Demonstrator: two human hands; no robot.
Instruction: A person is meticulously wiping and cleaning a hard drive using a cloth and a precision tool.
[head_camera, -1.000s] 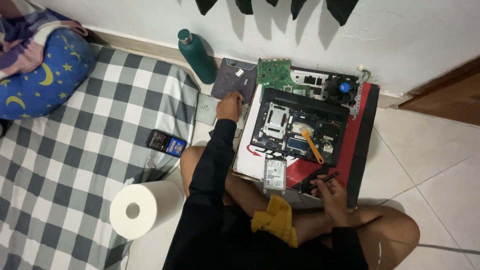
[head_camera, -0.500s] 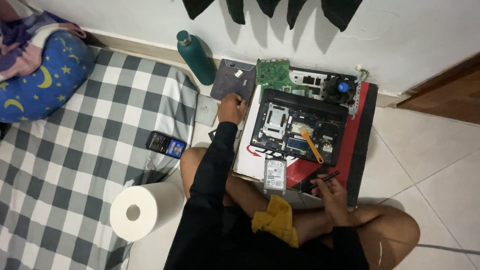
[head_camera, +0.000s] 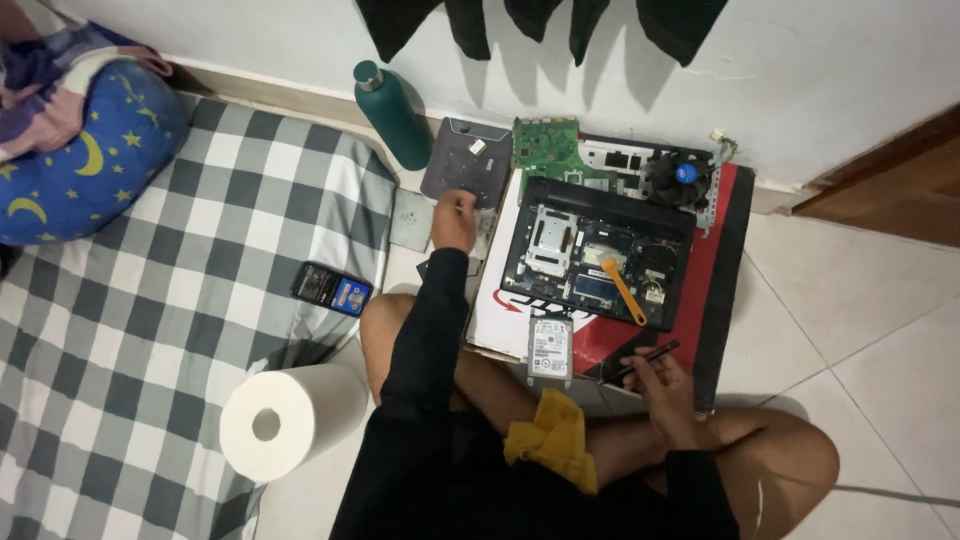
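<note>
Left hand (head_camera: 455, 218): extended forward, fingers bunched at the lower edge of a grey cover panel (head_camera: 468, 160) lying on the floor beside a green bottle (head_camera: 390, 113); hold unclear. Right hand (head_camera: 663, 385): fingers grasping a black screwdriver (head_camera: 648, 359), near the opened laptop chassis (head_camera: 598, 253) with an orange pry tool (head_camera: 624, 290) lying on it. Hard drive (head_camera: 549, 350) just below the chassis.

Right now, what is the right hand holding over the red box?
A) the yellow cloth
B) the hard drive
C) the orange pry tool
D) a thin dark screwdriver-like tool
D: the right hand grips a thin dark tool, while the orange pry tool lies inside the opened laptop, untouched.
</note>
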